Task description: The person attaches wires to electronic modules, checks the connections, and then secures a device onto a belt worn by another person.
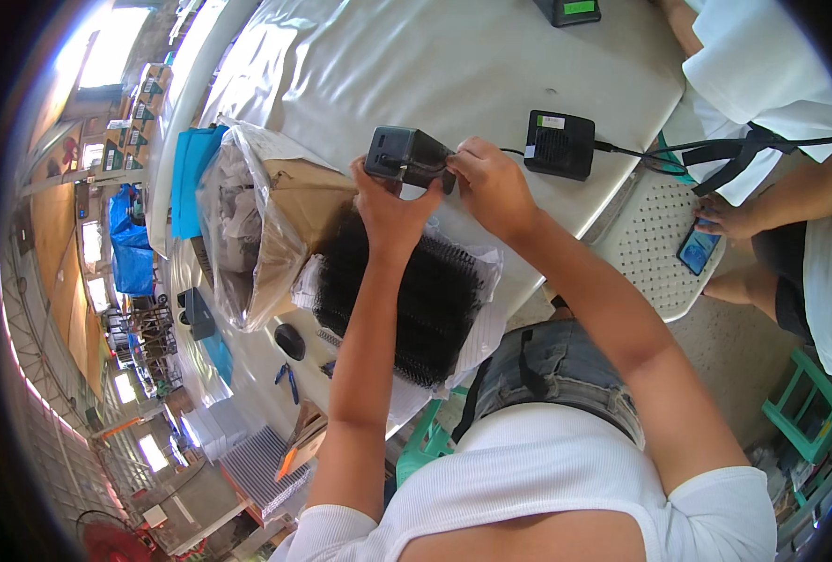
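Note:
My left hand (388,211) is wrapped round a black box-shaped device (403,155) from below and lifts it off the white-covered table. The device is tilted, and small openings show in its left end. At its right end, the fingers of my right hand (493,187) are pinched together against it; what they hold there is hidden. A short stretch of black cable (509,151) shows between my right hand and a second black box (559,145), which has a ribbed round patch and lies on the table to the right.
Below my hands lies a stack of black bristly sheets (430,314) on white wrapping. Left of it stands an open carton (308,197) with clear plastic. A mouse-shaped black object (289,342) and blue-handled pliers (287,379) lie nearby. At right, another person holds a phone (699,248).

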